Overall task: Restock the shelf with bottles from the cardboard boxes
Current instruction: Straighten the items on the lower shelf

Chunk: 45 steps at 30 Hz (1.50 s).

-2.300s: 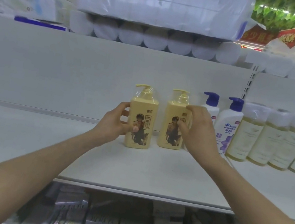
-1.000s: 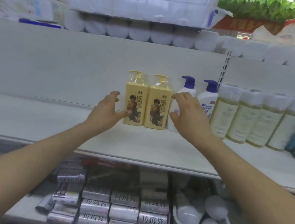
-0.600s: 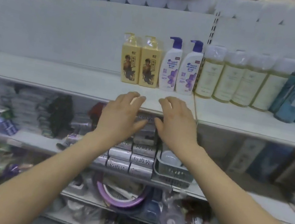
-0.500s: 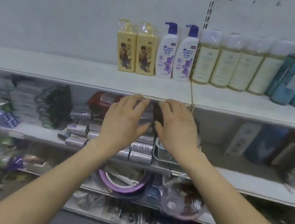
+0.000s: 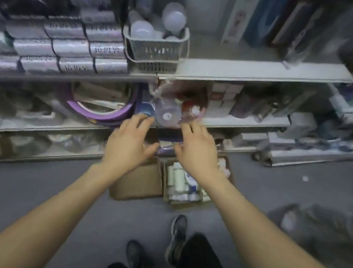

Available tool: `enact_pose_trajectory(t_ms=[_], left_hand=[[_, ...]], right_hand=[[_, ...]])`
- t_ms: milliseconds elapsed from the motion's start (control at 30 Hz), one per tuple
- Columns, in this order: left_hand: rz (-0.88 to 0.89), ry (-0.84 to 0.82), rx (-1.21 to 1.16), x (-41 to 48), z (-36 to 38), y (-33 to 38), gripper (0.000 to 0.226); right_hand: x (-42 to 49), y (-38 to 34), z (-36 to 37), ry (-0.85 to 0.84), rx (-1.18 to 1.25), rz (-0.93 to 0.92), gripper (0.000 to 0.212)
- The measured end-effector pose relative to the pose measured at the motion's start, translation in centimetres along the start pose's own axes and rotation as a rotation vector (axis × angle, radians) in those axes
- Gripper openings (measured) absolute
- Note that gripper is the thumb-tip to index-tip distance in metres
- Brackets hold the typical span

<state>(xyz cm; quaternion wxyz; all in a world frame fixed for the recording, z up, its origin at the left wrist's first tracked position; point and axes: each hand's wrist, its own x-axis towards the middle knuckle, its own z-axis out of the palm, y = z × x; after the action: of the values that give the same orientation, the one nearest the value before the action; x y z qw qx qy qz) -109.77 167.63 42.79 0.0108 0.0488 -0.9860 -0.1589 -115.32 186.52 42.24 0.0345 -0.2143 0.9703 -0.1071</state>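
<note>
- The bottles, pale and tightly packed, sit in the right-hand cardboard box on the floor, at the foot of the shelving. The left-hand cardboard box touches its side.
- The left hand and right hand hover side by side above the boxes, fingers spread and released, grasping nothing.
- The step looks like fetching more stock. Next, both hands need to drop into the right-hand box and each close round a bottle.
- Blur smears every label. The right hand covers that box's far corner. Whether the left-hand box is open or empty cannot be told.
</note>
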Motion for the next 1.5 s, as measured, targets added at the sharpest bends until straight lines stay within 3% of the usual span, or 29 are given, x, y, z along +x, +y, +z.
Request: enact_pose_trajectory(t_ms=[200,500,733,1167,1367,1500], left_hand=[[-0.020,-0.126,-0.024,-1.4,7.2,5.0,0.074],[-0.266,-0.341,-0.072,-1.3,20.4,13.1,0.065],[-0.346,-0.515,-0.085,-1.7,33.0,16.6,0.069],[-0.284,-0.674,-0.004,-0.1,58.0,9.2,0.072],[-0.285,-0.610,-0.009,1.7,66.9,4.5,0.070],[-0.384,-0.512,-0.039,4.0,72.1,0.2,0.078]], right_hand=[[-4.5,9.0,3.9,-0.139,0.026,0.101,0.054],[-6.5,27.0,10.9,-0.335,0.172,0.229,0.055],[-7.2,35.7,19.7,-0.537,0.178,0.200,0.057],[-6.5,41.3,44.2,-0.623,0.172,0.129,0.061],[-3.2,43.3,53.5,-0.555,0.083,-0.066,0.065],[1.3,44.1,58.9,-0.459,-0.021,-0.277,0.076]])
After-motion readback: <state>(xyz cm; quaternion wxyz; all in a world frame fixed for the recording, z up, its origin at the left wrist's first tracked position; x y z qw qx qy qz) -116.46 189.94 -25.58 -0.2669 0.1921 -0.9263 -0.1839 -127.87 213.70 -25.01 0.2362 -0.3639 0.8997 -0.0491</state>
